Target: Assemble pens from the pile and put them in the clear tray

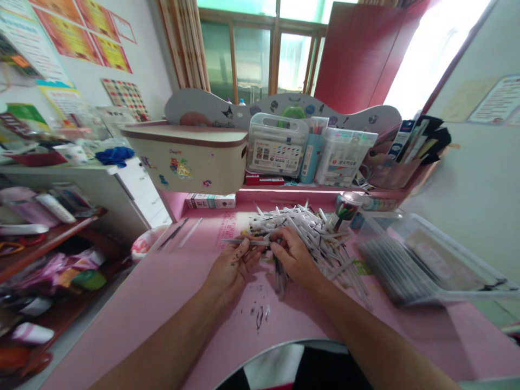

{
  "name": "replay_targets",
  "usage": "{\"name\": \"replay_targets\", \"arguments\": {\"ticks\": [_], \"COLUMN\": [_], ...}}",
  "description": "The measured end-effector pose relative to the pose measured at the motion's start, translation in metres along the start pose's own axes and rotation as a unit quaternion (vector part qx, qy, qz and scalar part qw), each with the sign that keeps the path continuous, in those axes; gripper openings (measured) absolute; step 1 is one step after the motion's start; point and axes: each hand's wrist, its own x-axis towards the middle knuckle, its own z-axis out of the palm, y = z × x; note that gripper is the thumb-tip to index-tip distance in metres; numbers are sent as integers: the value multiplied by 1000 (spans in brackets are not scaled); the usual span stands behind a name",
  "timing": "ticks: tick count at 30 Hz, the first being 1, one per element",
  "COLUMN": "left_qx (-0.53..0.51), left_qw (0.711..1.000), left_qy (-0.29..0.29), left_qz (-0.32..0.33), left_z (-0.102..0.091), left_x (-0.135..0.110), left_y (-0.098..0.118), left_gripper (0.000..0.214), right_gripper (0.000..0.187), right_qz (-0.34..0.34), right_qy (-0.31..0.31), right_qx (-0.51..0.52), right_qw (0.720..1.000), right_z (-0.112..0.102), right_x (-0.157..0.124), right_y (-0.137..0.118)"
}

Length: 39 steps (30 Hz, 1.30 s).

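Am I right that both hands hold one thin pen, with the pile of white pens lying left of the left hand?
Not quite: the head view shows the pile of white pens beside the right hand, not left of the left hand; both do hold the thin pen.

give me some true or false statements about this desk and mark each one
1. The left hand and right hand work over a pink desk. True.
2. The pile of white pens lies left of the left hand. False: it lies behind and to the right of the right hand.
3. A clear plastic box sits at the desk's right side. True.
4. The right hand is empty. False: it grips a bundle of pens.
5. The left hand pinches a thin pen. True.
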Motion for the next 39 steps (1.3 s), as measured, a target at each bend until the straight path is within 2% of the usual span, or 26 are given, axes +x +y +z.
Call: {"name": "replay_targets", "arguments": {"ticks": [2,7,12,19,24,30,34,37,39], "left_qx": [3,12,18,31,39,60,70,86,82], "left_qw": [1000,1000,1000,999,999,997,992,986,983], "left_qy": [-1,6,5,0,3,-6,35,84,97], "left_qz": [3,-1,8,12,25,46,100,118,132], "left_z": [1,3,3,1,0,2,0,-2,-3], "left_x": [0,-3,-3,-2,-2,-4,-5,-4,-4], "left_y": [1,2,1,-1,0,5,10,14,15], "left_gripper": [11,14,13,11,9,5,6,13,11], "right_gripper": [3,27,6,25,13,15,9,8,10], "right_qz": [-16,4,1,-4,-15,-23,-7,-9,-24], "right_qy": [-5,-20,2,0,14,13,55,99,101], "right_qx": [-5,4,4,-21,-7,-4,-15,-66,-106], "right_qw": [1000,1000,1000,1000,1000,1000,998,993,989], "right_z": [1,3,3,3,4,6,0,-9,-14], "right_x": [0,0,-2,1,-1,-2,2,6,8], "right_y": [0,-1,-1,1,3,4,7,13,17]}}
